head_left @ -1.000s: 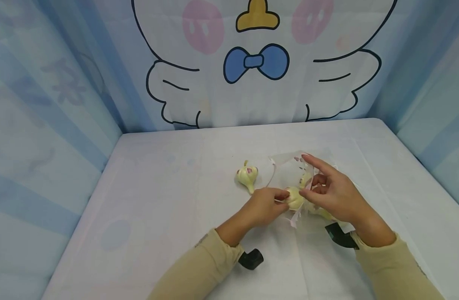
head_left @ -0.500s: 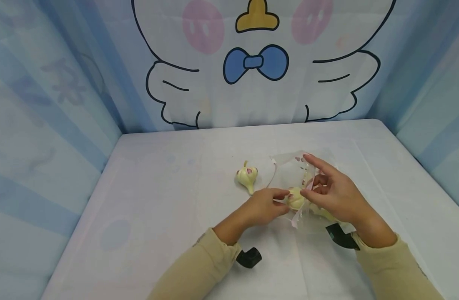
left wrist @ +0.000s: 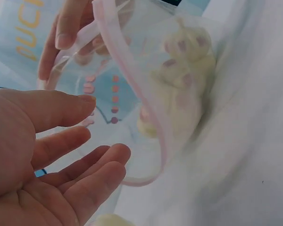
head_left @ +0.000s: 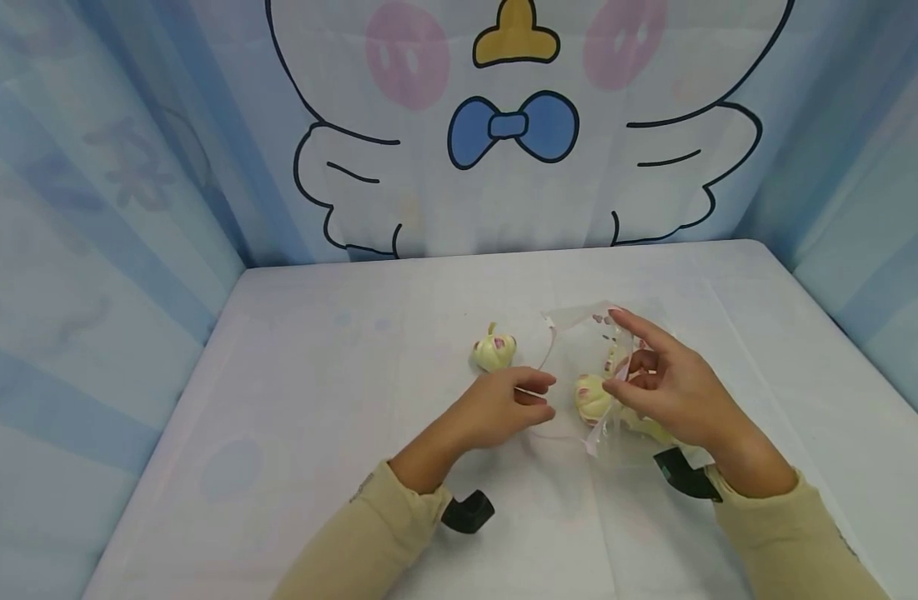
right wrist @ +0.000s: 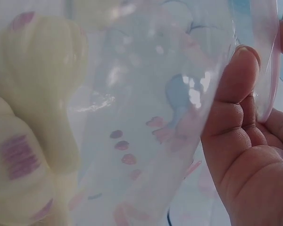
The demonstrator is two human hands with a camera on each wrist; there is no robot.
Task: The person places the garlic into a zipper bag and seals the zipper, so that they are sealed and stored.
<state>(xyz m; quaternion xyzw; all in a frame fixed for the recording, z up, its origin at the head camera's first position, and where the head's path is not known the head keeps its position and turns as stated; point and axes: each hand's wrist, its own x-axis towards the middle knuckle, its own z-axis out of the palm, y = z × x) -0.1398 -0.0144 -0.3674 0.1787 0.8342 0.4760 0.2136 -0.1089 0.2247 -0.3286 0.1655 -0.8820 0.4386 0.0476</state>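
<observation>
Garlic bulb (head_left: 592, 400), lying just inside the mouth of a clear bag (left wrist: 154, 113). My left hand (head_left: 496, 408) has drawn back from this bulb since half a second ago; its fingers are now relaxed and apart, holding nothing. The bulb remains in place without support from that side, so I judge it released within the bag and the left hand free. My right hand (head_left: 669, 379) grips the bag's edge between thumb and curled fingers, index finger extended toward the upper part, while the mouth gapes toward my left. Whether the right thumb also presses the bulb, I cannot tell. Contents: further bulbs (left wrist: 188, 44), pale with purple patches, lie close together deeper in the bag; overlap and film obscure their exact number. Outside the bag, one loose bulb (head_left: 494, 352) rests on the desk (head_left: 338, 375), its lower end hidden in the head view by my left hand.
</observation>
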